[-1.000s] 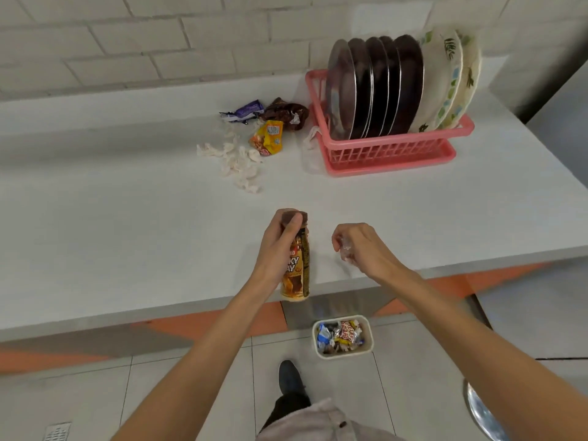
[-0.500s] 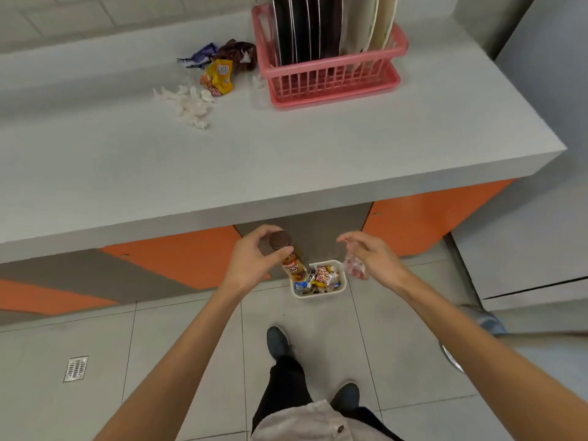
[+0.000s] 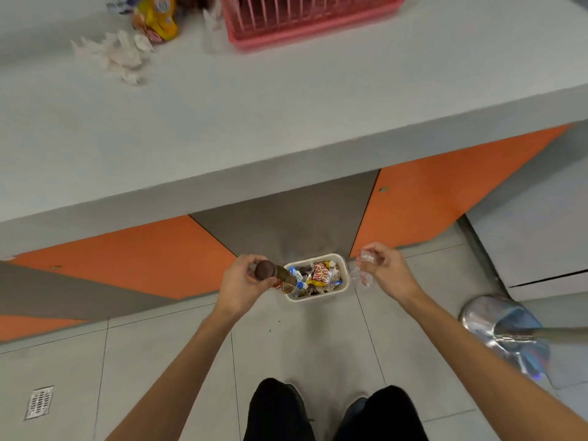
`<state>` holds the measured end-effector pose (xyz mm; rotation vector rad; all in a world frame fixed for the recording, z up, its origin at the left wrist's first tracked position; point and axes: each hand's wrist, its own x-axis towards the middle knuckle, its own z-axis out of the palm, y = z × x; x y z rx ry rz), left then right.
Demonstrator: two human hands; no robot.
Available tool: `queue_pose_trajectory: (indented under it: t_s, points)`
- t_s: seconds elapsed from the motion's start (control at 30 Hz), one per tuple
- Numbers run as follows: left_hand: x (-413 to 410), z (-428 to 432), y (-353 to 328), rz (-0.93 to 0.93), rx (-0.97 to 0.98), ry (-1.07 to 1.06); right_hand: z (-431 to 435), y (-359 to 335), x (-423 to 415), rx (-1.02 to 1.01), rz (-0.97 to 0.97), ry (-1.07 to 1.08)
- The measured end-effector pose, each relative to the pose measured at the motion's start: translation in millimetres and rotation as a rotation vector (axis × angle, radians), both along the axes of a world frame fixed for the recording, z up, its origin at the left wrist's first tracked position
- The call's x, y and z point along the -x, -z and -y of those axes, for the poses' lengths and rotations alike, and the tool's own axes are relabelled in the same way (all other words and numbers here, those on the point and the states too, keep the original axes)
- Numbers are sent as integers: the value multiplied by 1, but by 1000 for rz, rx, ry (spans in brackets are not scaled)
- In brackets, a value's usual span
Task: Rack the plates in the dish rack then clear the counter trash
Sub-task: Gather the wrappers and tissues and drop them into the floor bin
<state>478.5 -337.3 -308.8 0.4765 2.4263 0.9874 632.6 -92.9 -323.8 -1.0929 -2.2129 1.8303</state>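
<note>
My left hand (image 3: 242, 283) grips a brown-capped bottle (image 3: 280, 276), tilted over the bin (image 3: 345, 275) just right of it. My right hand (image 3: 386, 272) pinches crumpled clear plastic (image 3: 364, 268) beside the bin's far edge. Tissue scraps (image 3: 117, 55) lie on the counter (image 3: 286, 122) well ahead.

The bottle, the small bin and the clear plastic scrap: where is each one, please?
bottle (image 3: 280, 276), head view, on its labelled side.
bin (image 3: 345, 272), head view, on its right rim.
plastic scrap (image 3: 366, 276), head view, on its hanging part.
</note>
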Motion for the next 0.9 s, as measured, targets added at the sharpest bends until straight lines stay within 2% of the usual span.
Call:
queue_pose_trajectory:
  t_s: [0.2,0.33,0.43,0.6,0.7,0.8,0.9]
  points:
    - [15,-8,162,-114,-27,64,-2,161,13,13,-83,-3]
    - [26,-31,281,-152,9,182,-2,284,15,37,-115,53]
    - [47,-53,342,-240,52,227,-3,351,37,5,-166,16]
    - [61,-67,424,-238,171,326,-9,413,61,-109,-267,-55]
    - [65,-67,466,-267,124,312,-12,442,69,-173,-285,-43]
    - [65,-67,479,-327,134,276,-6,454,65,-220,-302,-22]
    - [65,-75,475,-380,232,349,-5,450,64,-247,-317,-24]
